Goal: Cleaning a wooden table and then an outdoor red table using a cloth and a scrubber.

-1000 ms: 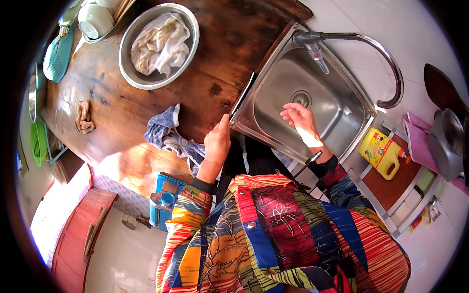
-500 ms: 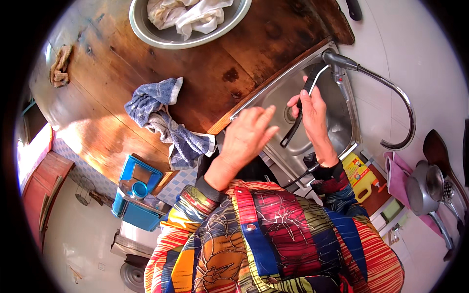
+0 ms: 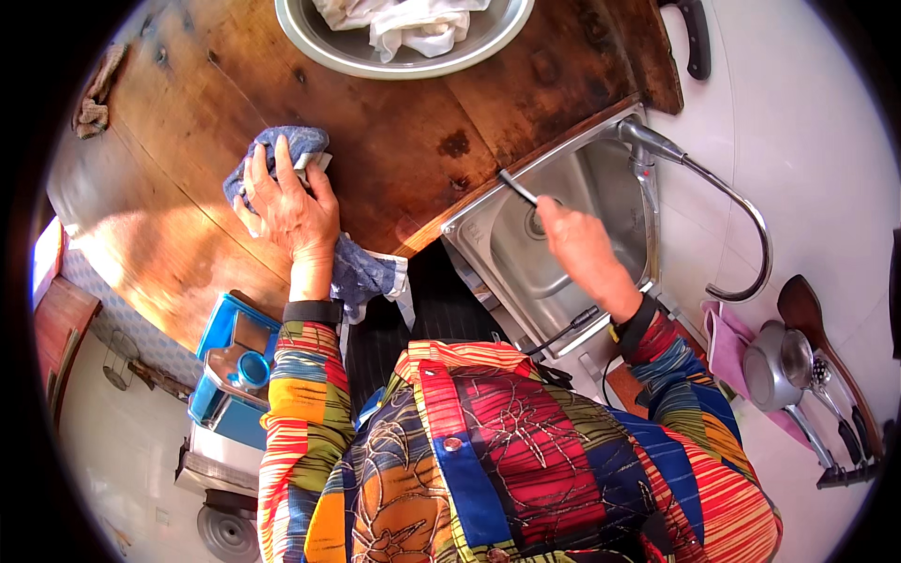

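Observation:
My left hand [image 3: 289, 206] lies over the bunched upper part of a blue-and-grey towel [image 3: 361, 272] on the wooden table. Its fingers are spread across the cloth, while the towel's lower end hangs over the table's edge. My right hand [image 3: 582, 246] is closed around a long black tool with a white edge [image 3: 519, 188], over the steel sink [image 3: 601, 192]. The tool's far end points up and left, by the sink rim and table edge; its handle is hidden in my fist.
A basin [image 3: 404, 68] with white cloths stands at the table's far side. Beside the sink, a curved faucet [image 3: 751, 183] reaches right. A pan [image 3: 770, 366] and several utensils hang at right. Lower left stands a blue container [image 3: 230, 371]; a brown rag [image 3: 97, 98] lies far left.
My left hand has moved left from near the sink onto the towel. My right hand has come down nearer to me, and the tool in it has swung to point up and left.

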Demonstrator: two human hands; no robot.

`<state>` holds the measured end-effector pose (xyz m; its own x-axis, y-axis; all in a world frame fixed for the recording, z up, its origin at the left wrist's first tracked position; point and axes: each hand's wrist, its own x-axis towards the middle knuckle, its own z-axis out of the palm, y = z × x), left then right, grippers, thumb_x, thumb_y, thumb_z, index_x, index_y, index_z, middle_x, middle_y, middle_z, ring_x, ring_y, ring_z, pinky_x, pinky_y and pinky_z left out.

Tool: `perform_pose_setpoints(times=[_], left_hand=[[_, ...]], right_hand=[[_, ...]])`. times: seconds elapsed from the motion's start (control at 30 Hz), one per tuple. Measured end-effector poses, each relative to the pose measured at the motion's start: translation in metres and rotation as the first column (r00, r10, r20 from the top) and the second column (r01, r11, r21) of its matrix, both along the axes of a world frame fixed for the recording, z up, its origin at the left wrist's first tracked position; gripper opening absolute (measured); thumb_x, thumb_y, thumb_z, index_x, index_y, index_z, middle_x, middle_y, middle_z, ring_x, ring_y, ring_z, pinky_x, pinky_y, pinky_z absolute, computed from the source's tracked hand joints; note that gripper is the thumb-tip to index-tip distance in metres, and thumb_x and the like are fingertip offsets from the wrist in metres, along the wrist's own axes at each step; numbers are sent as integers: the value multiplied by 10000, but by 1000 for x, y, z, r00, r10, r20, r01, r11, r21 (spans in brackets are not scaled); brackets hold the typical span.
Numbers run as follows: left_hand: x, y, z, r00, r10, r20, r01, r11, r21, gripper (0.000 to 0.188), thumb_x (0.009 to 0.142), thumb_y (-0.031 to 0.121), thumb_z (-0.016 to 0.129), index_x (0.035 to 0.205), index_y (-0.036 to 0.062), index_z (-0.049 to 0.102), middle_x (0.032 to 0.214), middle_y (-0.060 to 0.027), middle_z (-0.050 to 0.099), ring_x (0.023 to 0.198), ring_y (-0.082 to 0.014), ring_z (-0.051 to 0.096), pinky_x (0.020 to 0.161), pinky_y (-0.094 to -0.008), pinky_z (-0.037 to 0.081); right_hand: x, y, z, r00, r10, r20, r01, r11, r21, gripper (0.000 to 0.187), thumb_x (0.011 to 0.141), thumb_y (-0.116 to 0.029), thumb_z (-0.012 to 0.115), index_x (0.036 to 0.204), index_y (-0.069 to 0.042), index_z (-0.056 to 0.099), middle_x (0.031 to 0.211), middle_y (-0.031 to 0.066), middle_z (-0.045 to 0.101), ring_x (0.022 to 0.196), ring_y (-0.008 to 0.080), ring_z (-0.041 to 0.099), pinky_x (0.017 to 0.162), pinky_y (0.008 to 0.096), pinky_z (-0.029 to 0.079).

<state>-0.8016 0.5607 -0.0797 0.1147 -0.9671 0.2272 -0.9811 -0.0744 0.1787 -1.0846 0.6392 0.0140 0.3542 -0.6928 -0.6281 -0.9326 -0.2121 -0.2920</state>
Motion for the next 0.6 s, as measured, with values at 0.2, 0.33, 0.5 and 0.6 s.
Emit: perform_pose_setpoints(times=[0.2,0.33,0.5,0.6], left_hand=[[-2,-3,4,1000,-8,-15,8,1000,10,426,809,297,566,1212,163,542,1282,-77,483,1183,-248,448,984,-486,258],[-6,-6,9,1000,-17,-23,17,1000,-9,427,807,280,564,1215,154,541,1280,-84,486,1188,-256,444,983,-482,264],[0,-3,3,1000,-16,-11,16,1000,13,441,801,267,561,1226,155,529,1289,-89,471,1192,-257,436,984,-484,258],[-2,-1,3,1000,-18,-19,18,1000,21,442,820,265,541,1245,150,512,1294,-87,470,1210,-248,426,991,-489,251]], right_hand=[[-68,-27,-16,939,-212,-271,132,949,-285,68,878,-113,466,865,-51,492,627,175,590,558,380,585,475,479,457],[-78,-38,-6,898,-310,-311,217,929,-301,126,796,-24,485,921,-27,481,627,185,592,573,376,603,499,471,483],[-30,-8,-9,969,-243,-46,233,959,-161,67,849,-65,471,889,-12,484,608,214,569,567,400,587,488,494,456],[-78,-59,-21,768,-640,15,616,731,-294,151,917,-124,427,884,10,489,659,271,573,632,439,576,529,507,448]])
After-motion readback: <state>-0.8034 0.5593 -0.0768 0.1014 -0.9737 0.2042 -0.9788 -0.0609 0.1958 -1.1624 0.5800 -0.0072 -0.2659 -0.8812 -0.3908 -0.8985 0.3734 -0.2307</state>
